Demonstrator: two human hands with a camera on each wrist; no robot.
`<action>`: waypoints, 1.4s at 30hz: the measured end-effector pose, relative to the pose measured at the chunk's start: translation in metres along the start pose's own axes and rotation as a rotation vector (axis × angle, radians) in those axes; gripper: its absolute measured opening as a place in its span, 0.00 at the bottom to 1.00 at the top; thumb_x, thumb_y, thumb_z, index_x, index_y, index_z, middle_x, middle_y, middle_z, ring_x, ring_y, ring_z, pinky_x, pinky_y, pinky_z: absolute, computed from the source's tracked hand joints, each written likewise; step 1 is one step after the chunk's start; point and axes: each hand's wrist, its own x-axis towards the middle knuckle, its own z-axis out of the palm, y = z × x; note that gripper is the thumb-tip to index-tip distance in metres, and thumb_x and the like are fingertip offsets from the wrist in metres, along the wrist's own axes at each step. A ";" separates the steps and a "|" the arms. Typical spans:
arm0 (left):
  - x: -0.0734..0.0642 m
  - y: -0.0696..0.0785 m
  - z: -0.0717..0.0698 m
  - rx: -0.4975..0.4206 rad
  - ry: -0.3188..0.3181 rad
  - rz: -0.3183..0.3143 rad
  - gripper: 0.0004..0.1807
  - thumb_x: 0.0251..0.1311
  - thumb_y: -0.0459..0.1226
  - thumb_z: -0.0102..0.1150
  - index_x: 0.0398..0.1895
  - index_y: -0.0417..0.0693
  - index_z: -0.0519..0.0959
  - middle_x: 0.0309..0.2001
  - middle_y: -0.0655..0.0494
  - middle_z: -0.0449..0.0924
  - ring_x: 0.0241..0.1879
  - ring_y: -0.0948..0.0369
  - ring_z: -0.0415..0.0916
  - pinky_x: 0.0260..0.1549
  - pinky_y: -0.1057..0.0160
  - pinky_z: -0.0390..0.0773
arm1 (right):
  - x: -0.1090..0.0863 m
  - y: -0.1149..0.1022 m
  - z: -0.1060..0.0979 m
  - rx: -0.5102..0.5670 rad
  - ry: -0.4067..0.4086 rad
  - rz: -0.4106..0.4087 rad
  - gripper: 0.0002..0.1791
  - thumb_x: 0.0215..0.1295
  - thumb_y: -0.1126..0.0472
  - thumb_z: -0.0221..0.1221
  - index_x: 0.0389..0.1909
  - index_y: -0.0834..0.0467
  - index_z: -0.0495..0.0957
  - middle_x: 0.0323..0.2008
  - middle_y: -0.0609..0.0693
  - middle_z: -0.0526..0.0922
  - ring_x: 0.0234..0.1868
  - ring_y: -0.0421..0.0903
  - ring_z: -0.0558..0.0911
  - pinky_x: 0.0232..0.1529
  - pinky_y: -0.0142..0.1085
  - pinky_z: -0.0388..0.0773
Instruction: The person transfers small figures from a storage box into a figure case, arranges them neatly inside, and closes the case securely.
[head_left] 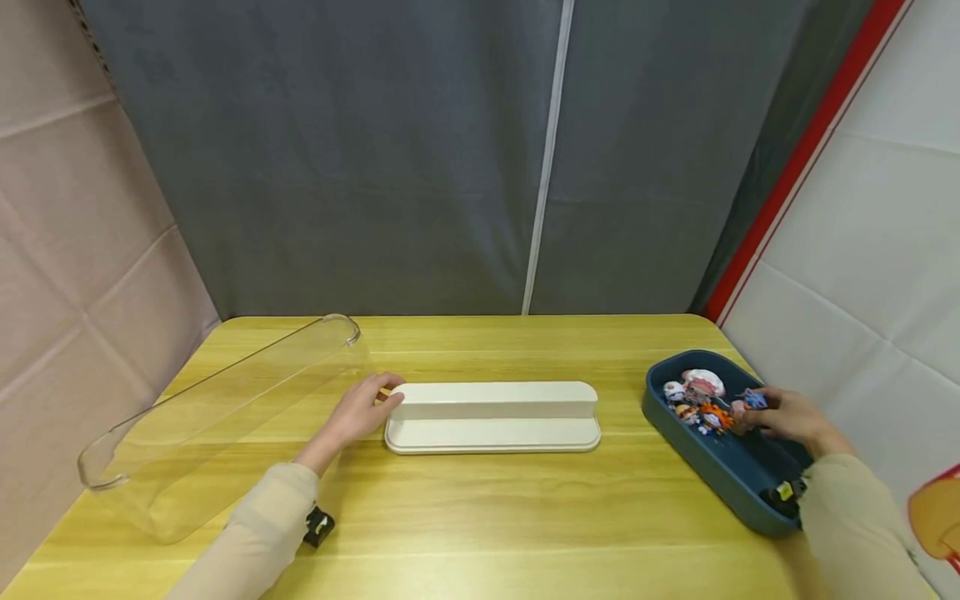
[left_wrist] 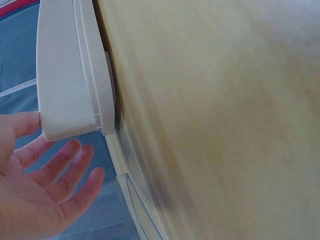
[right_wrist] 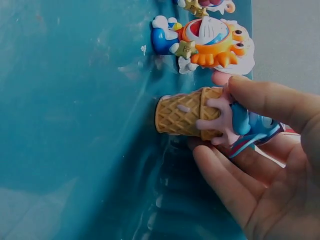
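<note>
My right hand (head_left: 798,419) is over the dark blue tray (head_left: 686,454) and pinches an ice-cream-cone figurine (right_wrist: 187,116) between thumb and fingers. The figurine has a waffle cone, pink drips and a blue character on top, partly hidden by the fingers. Beside it in the tray lie several other figurines, one orange with a crab-like hood (right_wrist: 212,45). At the middle of the table is a white stepped stand (head_left: 491,433). My left hand (head_left: 363,408) touches its left end with thumb and index finger, the other fingers relaxed and spread.
A long clear plastic cover (head_left: 225,392) lies slantwise on the left of the wooden table (head_left: 480,517). Grey curtain (head_left: 337,167) hangs behind the table, with pale cloth walls on both sides. A red and orange object (head_left: 937,517) shows at the right edge.
</note>
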 end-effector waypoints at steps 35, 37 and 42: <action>0.000 0.000 -0.001 -0.012 0.000 0.008 0.15 0.61 0.39 0.50 0.48 0.41 0.73 0.45 0.46 0.73 0.40 0.53 0.72 0.37 0.54 0.72 | -0.012 -0.053 -0.025 -0.265 0.184 -0.161 0.26 0.58 0.56 0.57 0.45 0.75 0.67 0.35 0.66 0.76 0.33 0.51 0.75 0.26 0.33 0.70; 0.000 0.000 -0.001 -0.013 -0.003 0.008 0.15 0.61 0.39 0.50 0.49 0.41 0.72 0.45 0.46 0.73 0.40 0.53 0.72 0.37 0.54 0.72 | -0.012 -0.059 -0.025 -0.279 0.193 -0.176 0.25 0.58 0.55 0.58 0.45 0.74 0.68 0.35 0.66 0.76 0.32 0.47 0.75 0.26 0.33 0.69; 0.000 0.000 0.000 -0.012 -0.008 0.002 0.15 0.61 0.39 0.50 0.49 0.42 0.73 0.46 0.47 0.73 0.40 0.53 0.72 0.37 0.54 0.72 | -0.014 -0.075 -0.024 -0.288 0.183 -0.198 0.27 0.58 0.53 0.57 0.48 0.71 0.68 0.37 0.65 0.76 0.32 0.39 0.73 0.28 0.32 0.70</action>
